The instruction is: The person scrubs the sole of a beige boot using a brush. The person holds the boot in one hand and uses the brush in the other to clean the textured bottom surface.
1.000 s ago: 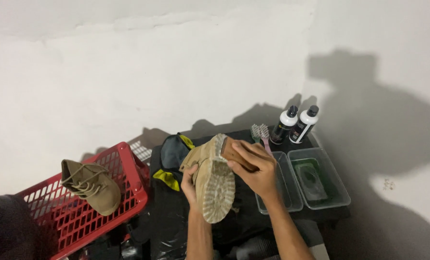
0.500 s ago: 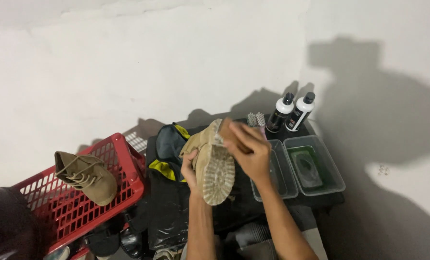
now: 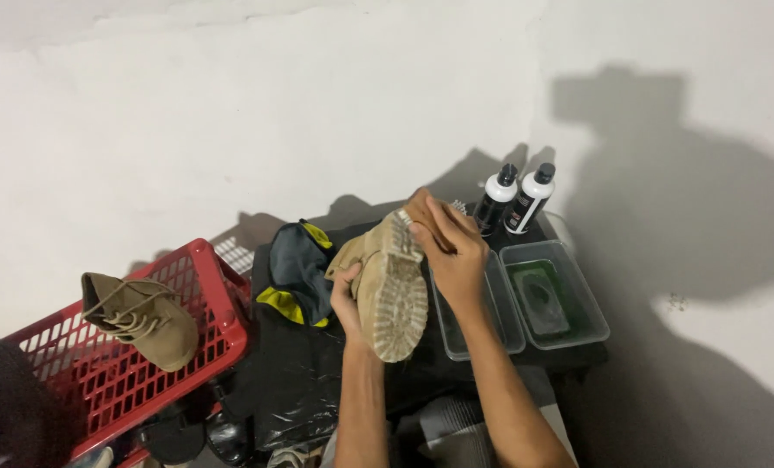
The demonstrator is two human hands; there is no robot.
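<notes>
White walls back a black-draped counter [image 3: 317, 381] where the left hand [image 3: 345, 299] grips a tan boot [image 3: 388, 282] sole-up; the right hand [image 3: 452, 247] presses closed fingers on its heel. Beyond stand clear tubs [image 3: 569, 299] and two bottles [image 3: 515, 198].

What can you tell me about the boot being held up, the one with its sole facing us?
The tan boot is an ankle-high one, seemingly suede, held tilted with its pale, dusty lugged sole toward the camera, toe nearest. The left hand grips its side; the right hand presses a brush, mostly hidden, against the heel end. It hovers above a dark-covered table.
</notes>
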